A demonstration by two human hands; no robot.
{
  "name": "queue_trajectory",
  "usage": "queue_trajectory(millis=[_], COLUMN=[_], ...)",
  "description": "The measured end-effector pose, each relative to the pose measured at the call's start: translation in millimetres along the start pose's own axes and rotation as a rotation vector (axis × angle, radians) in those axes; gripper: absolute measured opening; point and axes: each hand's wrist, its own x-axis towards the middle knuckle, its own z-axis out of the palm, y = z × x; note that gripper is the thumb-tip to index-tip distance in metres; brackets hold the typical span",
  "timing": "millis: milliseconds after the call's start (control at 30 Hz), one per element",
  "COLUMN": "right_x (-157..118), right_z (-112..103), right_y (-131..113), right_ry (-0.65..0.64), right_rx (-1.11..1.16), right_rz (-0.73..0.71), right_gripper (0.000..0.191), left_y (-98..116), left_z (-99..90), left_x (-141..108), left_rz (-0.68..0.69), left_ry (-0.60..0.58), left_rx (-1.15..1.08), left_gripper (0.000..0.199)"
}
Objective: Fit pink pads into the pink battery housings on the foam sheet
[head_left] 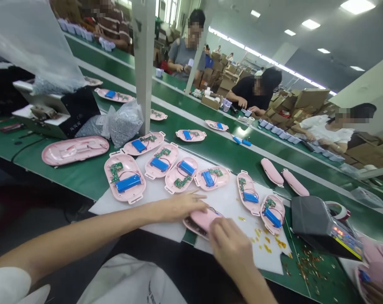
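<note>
Near the front edge of the white mat, a pink plastic casing (201, 219) is between my hands, tilted over a piece with a dark face. My left hand (183, 205) grips its far left end, fingers reaching across the top. My right hand (231, 242) is closed on its right end, slightly blurred; its fingertips are partly hidden. Several open pink half shells lie around the mat (223, 204), each with a blue battery and green circuit board, such as the half shell (210, 178) just beyond my hands.
Right of the mat stands a black machine (321, 226) with lit red digits, a tape roll (337, 210) behind it. Amber scraps (267, 247) litter the mat. Plastic bags of small parts (126, 122) sit left by a white post (143, 63). Co-workers (256, 90) sit across the green bench.
</note>
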Motion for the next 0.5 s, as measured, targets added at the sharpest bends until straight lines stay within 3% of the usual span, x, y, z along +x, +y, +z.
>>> queue_trajectory(millis=[67, 133, 200, 233, 300, 400, 467, 500], right_x=[-17, -24, -26, -26, -22, 11, 54, 81], right_z=[14, 27, 33, 32, 26, 14, 12, 14], right_y=[-9, -12, -9, -5, 12, 70, 130, 163], right_ry=[-0.103, -0.229, -0.279, -0.264, -0.165, -0.001, 0.001, -0.058], right_rx=[-0.019, 0.003, 0.046, 0.066, 0.074, -0.001, -0.098, -0.144], right_rz=[0.082, 0.185, 0.22, 0.217, 0.24, 0.406, 0.594, 0.697], right_gripper=[0.039, 0.079, 0.092, 0.093, 0.09, 0.083, 0.082, 0.083], left_y=[7, 6, -10, -23, -58, -114, -141, -148], left_z=[-20.6, -53.4, -94.9, -116.2, -153.7, -187.7, -199.5, -205.1], left_x=[3, 25, 65, 89, 138, 197, 219, 225], left_rz=[0.05, 0.003, -0.14, -0.279, -0.464, -0.65, -0.721, -0.733], left_ry=[-0.219, -0.298, -0.17, -0.046, 0.102, 0.179, 0.187, 0.191], left_rx=[0.18, 0.295, 0.389, 0.446, 0.52, 0.559, 0.559, 0.56], left_gripper=[0.064, 0.083, 0.067, 0.049, 0.041, 0.04, 0.038, 0.037])
